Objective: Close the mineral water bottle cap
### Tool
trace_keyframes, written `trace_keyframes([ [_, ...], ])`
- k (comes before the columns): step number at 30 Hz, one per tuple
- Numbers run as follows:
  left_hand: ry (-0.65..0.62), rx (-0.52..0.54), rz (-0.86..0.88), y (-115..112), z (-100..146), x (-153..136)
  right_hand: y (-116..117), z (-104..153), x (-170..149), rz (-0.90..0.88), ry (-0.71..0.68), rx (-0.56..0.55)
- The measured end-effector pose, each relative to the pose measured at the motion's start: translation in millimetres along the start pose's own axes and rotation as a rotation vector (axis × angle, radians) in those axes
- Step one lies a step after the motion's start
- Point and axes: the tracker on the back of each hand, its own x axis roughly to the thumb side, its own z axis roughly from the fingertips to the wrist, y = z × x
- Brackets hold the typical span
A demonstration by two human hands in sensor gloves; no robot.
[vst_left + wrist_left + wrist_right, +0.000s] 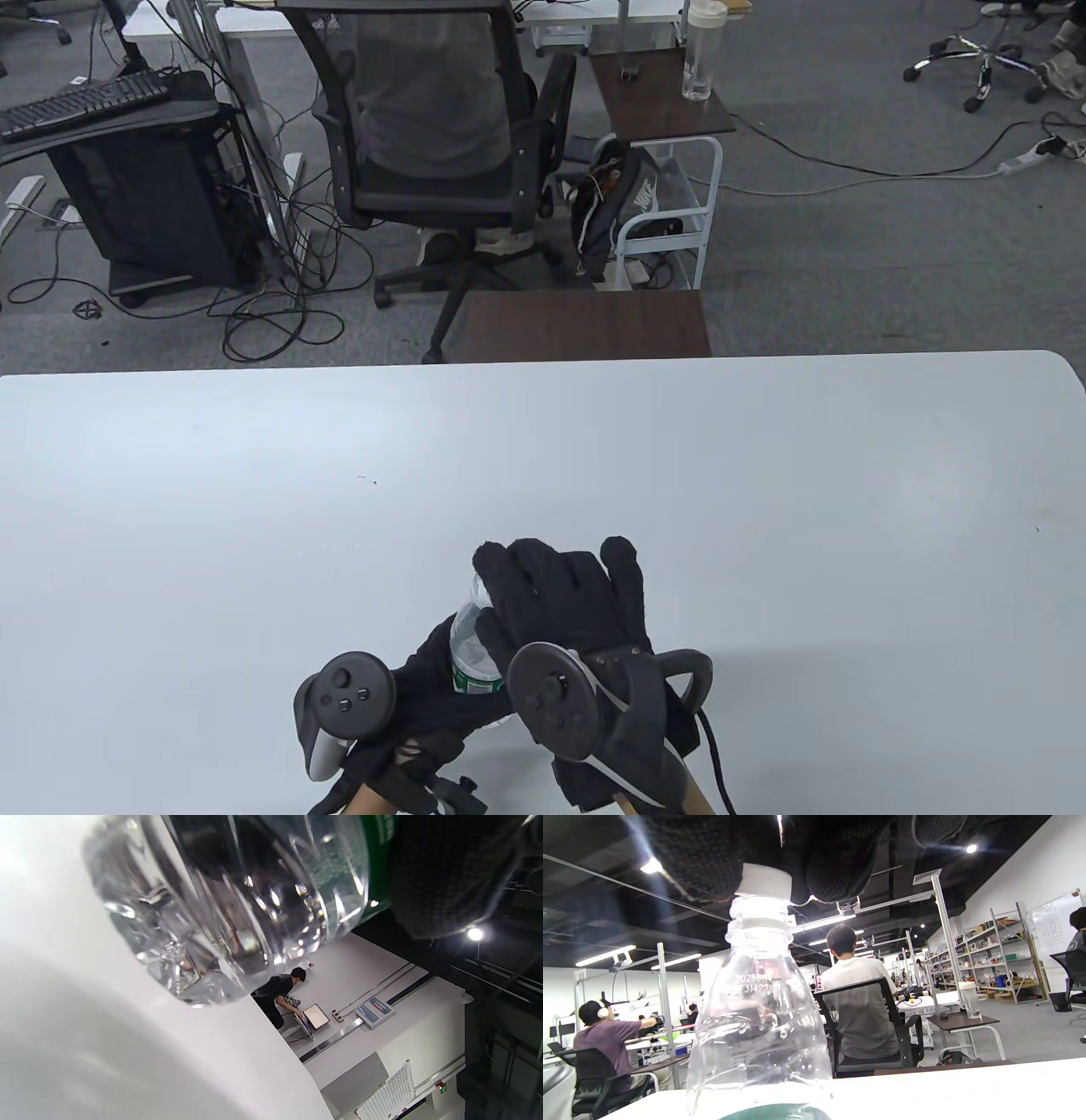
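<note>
A clear mineral water bottle (465, 647) with a green label stands on the white table (764, 475) near its front edge. My left hand (420, 692) grips the bottle's body from the left. In the left wrist view the bottle's base (220, 912) rests on the table, with a gloved finger (445, 874) on the label. My right hand (556, 594) covers the bottle's top, so the cap is hidden in the table view. In the right wrist view the white cap (763, 880) sits on the neck, and my gloved fingers (835, 866) hold it on both sides.
A dark brown side table (585, 323) stands just past the table's far edge. Beyond it a person sits in an office chair (433, 161), and another small table holds a tall bottle (700, 51).
</note>
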Motion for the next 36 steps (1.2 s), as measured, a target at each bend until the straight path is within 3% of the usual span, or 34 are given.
trace_keyframes([
  [4,-0.017,-0.008,-0.012,-0.3,-0.3,1.6,3.8,-6.2,-4.4,-0.052,-0.016,0.091],
  [9,-0.019,-0.013,0.011,-0.5,-0.1,2.2,7.5,-7.9,-5.4,-0.111,-0.029,0.114],
  [18,-0.024,-0.01,0.016,0.1,-0.2,3.0,7.3,-7.4,-6.4,-0.056,0.013,0.068],
  [22,-0.024,-0.009,0.023,0.0,-0.3,2.7,6.1,-6.2,-9.8,-0.109,-0.008,0.049],
  [26,-0.026,-0.009,0.02,0.0,-0.1,2.9,8.0,-10.5,-14.1,-0.227,-0.028,0.138],
  [30,-0.028,-0.009,0.03,-0.1,0.2,3.1,12.6,-11.9,-13.7,-0.237,-0.033,0.149],
  [36,-0.014,-0.002,0.006,-0.2,-0.3,0.8,19.9,-10.8,-10.6,-0.176,0.003,0.073],
])
